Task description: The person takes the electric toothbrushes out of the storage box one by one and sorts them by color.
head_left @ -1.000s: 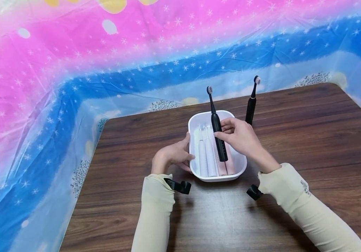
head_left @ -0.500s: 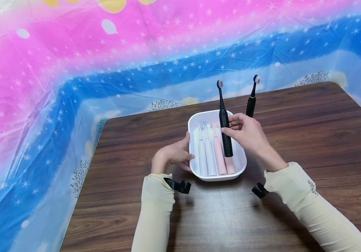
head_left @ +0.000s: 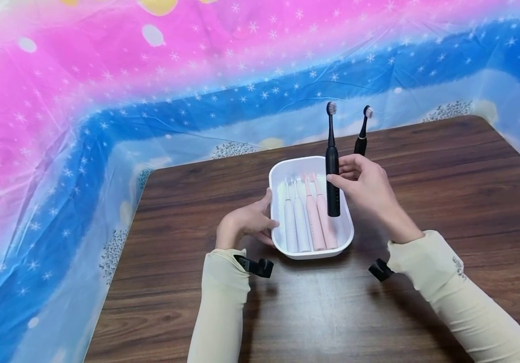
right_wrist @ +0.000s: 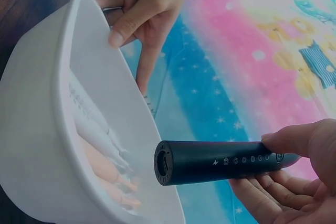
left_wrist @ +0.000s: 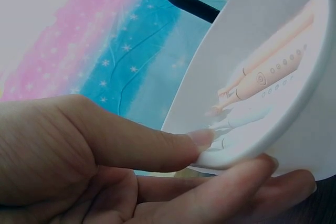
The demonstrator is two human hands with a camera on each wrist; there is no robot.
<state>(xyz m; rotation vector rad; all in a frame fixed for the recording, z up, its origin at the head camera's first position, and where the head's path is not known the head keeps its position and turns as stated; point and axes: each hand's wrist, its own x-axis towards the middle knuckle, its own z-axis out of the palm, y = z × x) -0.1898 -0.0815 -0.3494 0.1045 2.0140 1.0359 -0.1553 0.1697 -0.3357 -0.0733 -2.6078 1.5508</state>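
My right hand point(head_left: 368, 186) pinches a black electric toothbrush point(head_left: 333, 171) between thumb and fingers. The toothbrush is upright, head up, above the right part of a white plastic box point(head_left: 346, 242). In the right wrist view, the base of the black toothbrush point(right_wrist: 210, 162) points towards the box. My left hand point(head_left: 248, 222) grips the box's left rim; in the left wrist view its thumb point(left_wrist: 157, 148) lies over the rim and the fingers are outside. Inside the box lie two white toothbrushes point(head_left: 296, 222) and two pink toothbrushes point(head_left: 319, 217), side by side, heads away from me.
A second black toothbrush point(head_left: 361, 143) stands upright on the wooden table point(head_left: 446, 201) behind my right hand, its lower part hidden. A pink and blue patterned cloth point(head_left: 223, 75) hangs behind the table's far edge.
My right hand has moved the black toothbrush rightwards and up, from over the middle of the box to its right side, uncovering the pink toothbrushes. My left hand stays on the rim.
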